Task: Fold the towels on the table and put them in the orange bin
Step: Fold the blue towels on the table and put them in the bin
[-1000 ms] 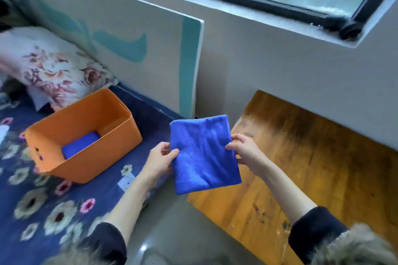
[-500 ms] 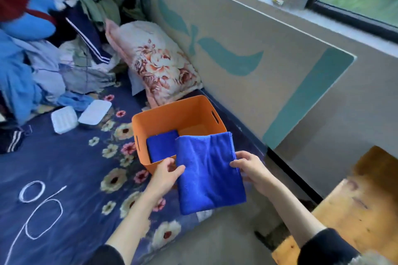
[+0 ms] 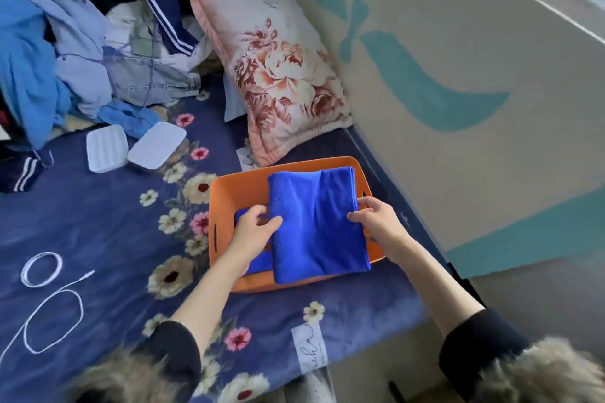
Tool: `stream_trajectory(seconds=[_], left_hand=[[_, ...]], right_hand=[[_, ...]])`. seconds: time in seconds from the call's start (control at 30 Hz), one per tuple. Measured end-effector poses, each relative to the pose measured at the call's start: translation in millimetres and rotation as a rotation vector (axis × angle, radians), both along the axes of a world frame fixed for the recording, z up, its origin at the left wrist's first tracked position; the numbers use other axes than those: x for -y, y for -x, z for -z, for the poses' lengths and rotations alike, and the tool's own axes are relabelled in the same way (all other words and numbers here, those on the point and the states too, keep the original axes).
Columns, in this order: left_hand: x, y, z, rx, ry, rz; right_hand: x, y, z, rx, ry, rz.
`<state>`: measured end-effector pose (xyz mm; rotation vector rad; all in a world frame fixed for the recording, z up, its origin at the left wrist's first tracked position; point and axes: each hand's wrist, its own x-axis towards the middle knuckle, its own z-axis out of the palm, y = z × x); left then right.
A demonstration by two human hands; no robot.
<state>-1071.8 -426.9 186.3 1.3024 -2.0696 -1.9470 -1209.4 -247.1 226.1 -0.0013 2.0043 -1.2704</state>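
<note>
A folded blue towel (image 3: 316, 222) hangs flat over the orange bin (image 3: 229, 193), which stands on the floral bedspread. My left hand (image 3: 253, 227) pinches the towel's left edge and my right hand (image 3: 376, 217) pinches its right edge. Under the held towel, at the bin's left side, another folded blue towel (image 3: 258, 262) lies inside the bin, mostly hidden by my left hand and the towel above it.
A floral pillow (image 3: 281, 69) leans behind the bin against a painted board (image 3: 458, 75). A heap of clothes (image 3: 65, 42) fills the back left. Two pale flat cases (image 3: 131, 147) and a white cord (image 3: 49, 298) lie on the bedspread (image 3: 98, 222).
Both hands carried the folded towel from beside the wooden table leftward to over the orange bin. The view swung left and down toward the bed.
</note>
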Motion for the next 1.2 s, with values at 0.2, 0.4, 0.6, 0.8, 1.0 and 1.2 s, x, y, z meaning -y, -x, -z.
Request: stream_trajectory(seconds=[0.2,0.4,0.6,0.8,1.0,1.2], left_hand=[[6,45,69,0.126,-0.05,-0.07],[3,64,152,0.272,-0.068,-0.044],[6,85,202,0.316,-0.076,0.003],[11,104,231,0.347,-0.151,-0.039],[8,118,244,0.374,-0.181,-0.01],[7,114,245,0.393,0.022,0.041]], right_hand=[[30,47,61,0.033,-0.169,-0.088],[48,59,144,0.108,-0.316,-0.103],[57,75,195,0.045,-0.46,-0.159],[71,85,218,-0.061,-0.563,-0.286],[75,87,225,-0.097,-0.667,-0.347],[76,86,230,-0.208,-0.811,-0.443]])
